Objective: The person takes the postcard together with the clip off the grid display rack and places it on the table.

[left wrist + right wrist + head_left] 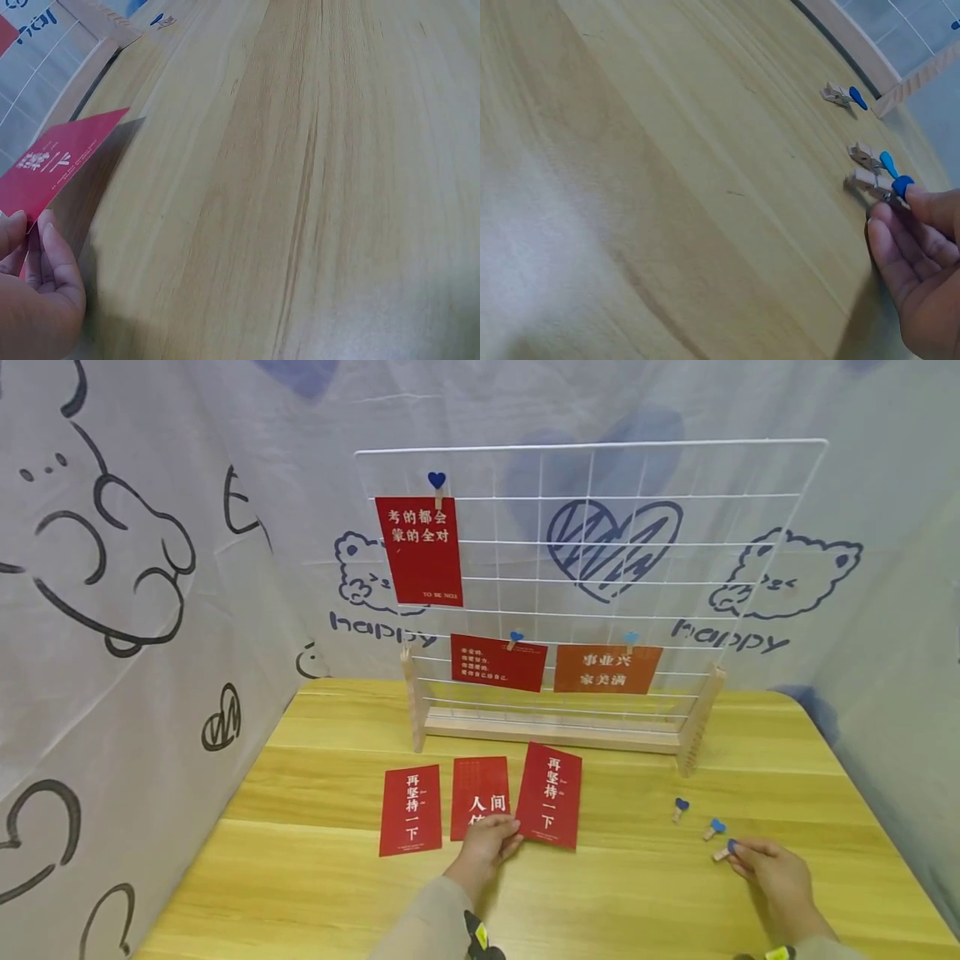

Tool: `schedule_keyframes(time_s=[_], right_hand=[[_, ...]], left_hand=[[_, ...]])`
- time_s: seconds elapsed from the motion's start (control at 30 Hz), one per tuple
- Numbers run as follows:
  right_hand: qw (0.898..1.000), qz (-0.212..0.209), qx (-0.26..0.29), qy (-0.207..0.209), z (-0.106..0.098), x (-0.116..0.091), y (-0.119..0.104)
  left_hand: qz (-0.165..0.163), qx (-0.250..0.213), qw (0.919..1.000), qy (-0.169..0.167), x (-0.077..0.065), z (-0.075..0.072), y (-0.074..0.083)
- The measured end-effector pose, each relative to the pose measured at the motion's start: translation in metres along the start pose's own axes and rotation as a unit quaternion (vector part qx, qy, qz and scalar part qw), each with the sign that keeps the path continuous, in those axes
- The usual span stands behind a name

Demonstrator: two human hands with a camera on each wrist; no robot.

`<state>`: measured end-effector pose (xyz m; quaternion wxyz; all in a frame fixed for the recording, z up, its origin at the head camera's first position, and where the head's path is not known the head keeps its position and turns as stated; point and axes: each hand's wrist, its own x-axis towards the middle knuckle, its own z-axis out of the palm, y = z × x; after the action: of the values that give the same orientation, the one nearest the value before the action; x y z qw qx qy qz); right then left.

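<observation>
White fabric bkgd (285,427) w/ drawn hearts & bears; yellow wood-grain tabletop (315,893) in front. White wire grid (592,446) stands upright in a pale wooden base (555,733) toward the back. Clipped on it: a tall red paper card (420,556) upper L w/ a dark-blue heart clip (437,482), plus, lower down, a wide red paper card (495,664) & an orange paper card (607,670) side by side, each w/ its own blue heart clip.

L hand (487,847) pinches, thumb vs. fingers, the lower-L corner of a red rectangular card w/ white characters (550,793). That card's in front of the base, tilted, w/ its shadow on the tabletop per L wrist view. Next to it, a red card w/ large white characters (480,785) is partly hidden by the hand; further L lies a third red card (410,810).

R hand (776,877), R side of table, pinches a small wooden clip w/ a dark-blue heart (723,852), thumb at the heart. Just beyond: a wooden clip w/ a light-blue heart (714,829), then another dark-blue-heart clip (679,810) near the base's R foot.
</observation>
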<state>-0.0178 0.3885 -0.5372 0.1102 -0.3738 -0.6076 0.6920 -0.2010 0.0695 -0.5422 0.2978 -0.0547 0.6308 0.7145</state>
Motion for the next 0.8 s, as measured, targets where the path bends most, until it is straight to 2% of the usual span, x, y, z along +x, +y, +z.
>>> schedule_keyframes(time_s=[0.1, 0.27, 0.53, 0.6, 0.8], right_hand=[[1.000, 0.007, -0.001, 0.003, -0.001, 0.001, -0.003], [0.999, 0.020, -0.034, 0.014, -0.001, 0.003, -0.008], [0.998, 0.039, -0.030, 0.041, 0.000, 0.007, -0.012], [0.998, 0.043, -0.029, 0.038, 0.000, 0.007, -0.013], [0.999, 0.048, -0.004, 0.011, -0.002, 0.007, -0.018]], left_hand=[[-0.004, 0.000, 1.0000, 0.005, 0.001, 0.000, 0.001], [-0.010, 0.013, 0.9996, 0.024, 0.004, 0.001, 0.001], [-0.008, 0.022, 0.9990, 0.038, 0.003, 0.004, 0.001], [-0.021, 0.036, 0.9978, 0.052, 0.001, 0.006, 0.004], [-0.028, 0.046, 0.9973, 0.050, -0.004, 0.007, 0.009]])
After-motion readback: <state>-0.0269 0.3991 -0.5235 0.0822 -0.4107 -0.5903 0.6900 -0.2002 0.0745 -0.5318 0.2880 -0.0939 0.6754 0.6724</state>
